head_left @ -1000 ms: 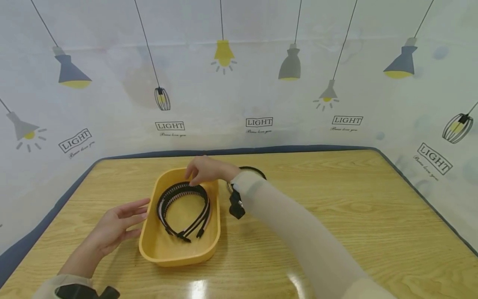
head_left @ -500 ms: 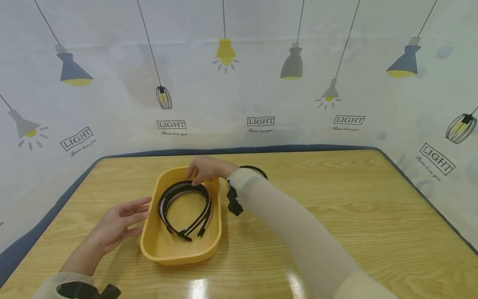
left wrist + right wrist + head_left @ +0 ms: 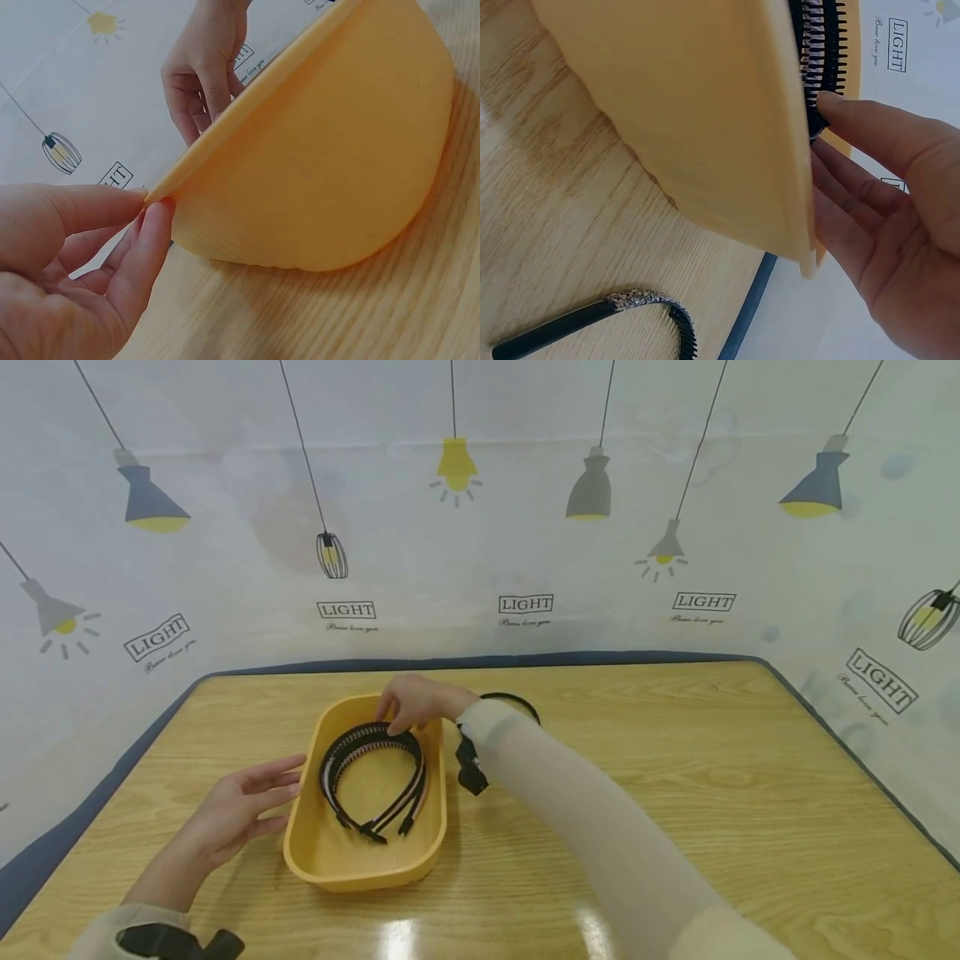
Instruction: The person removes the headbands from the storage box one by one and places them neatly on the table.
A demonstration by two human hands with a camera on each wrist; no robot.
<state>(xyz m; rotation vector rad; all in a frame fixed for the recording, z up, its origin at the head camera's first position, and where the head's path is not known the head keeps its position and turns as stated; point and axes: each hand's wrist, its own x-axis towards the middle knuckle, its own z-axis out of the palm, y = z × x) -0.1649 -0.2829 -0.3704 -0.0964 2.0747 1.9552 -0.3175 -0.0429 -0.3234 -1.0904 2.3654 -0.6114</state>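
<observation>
A yellow plastic bin [image 3: 365,881] stands on the table, with several black toothed headbands [image 3: 371,739] nested inside, some showing pale or pink bands. My right hand [image 3: 416,700] reaches over its far rim and pinches the top of the headbands; in the right wrist view, the thumb presses on a black toothed headband [image 3: 831,52], with the other fingers partly behind the bin wall. How many it grips I cannot tell. My left hand [image 3: 232,814] touches the bin's left rim with its fingertips, fingers fairly straight; the left wrist view shows this contact at the rim.
Another black headband [image 3: 641,298] with a glittery section lies on the wooden table [image 3: 675,777], just right of the bin and partly hidden by my right sleeve [image 3: 600,810]. A white printed backdrop [image 3: 525,527] rises behind the table's far edge.
Little differs. The head view has shifted slightly, while both hands stay at the bin and the right hand remains on the headbands.
</observation>
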